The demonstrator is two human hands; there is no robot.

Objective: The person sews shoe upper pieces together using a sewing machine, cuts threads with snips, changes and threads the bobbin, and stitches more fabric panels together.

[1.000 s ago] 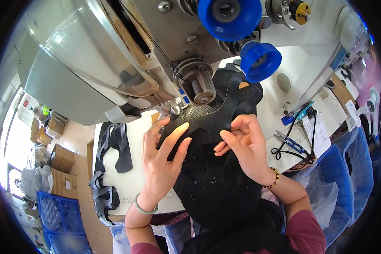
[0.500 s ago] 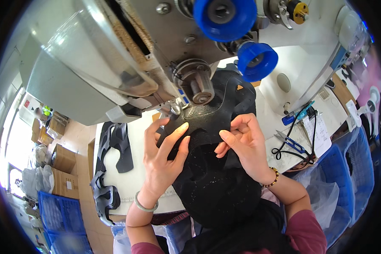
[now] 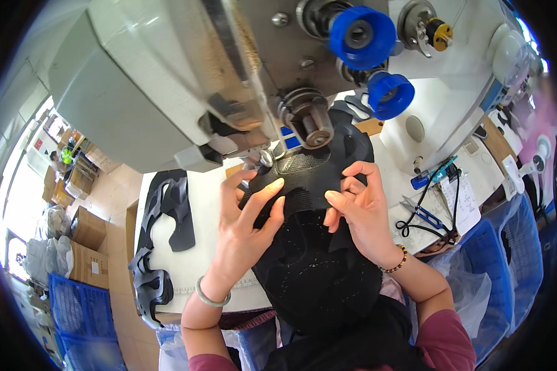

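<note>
A black shoe upper (image 3: pixel 310 174) with a mesh patch lies under the head of a sewing machine (image 3: pixel 308 116). My left hand (image 3: pixel 240 230) rests at its left part with fingers spread, the fingertips touching the surface near the needle area. At the right edge of the upper, my right hand (image 3: pixel 368 222) pinches the material between thumb and fingers. More black pieces (image 3: pixel 319 278) with pale specks hang from the near edge toward my lap. The needle and the far part of the upper are partly hidden by the machine head.
Several cut black pieces (image 3: pixel 182 216) lie on the white table (image 3: pixel 213 204) at left. Blue-handled scissors (image 3: pixel 428 216), a black cord (image 3: pixel 402 227) and a paper sheet (image 3: pixel 467 201) are at right. Blue crates (image 3: pixel 492 260) stand beside the table; cardboard boxes (image 3: pixel 90 263) stand at far left.
The view has shifted slightly, so the machine appears a little to the right. Both hands keep nearly the same hold, and the upper has turned or slid only slightly.
</note>
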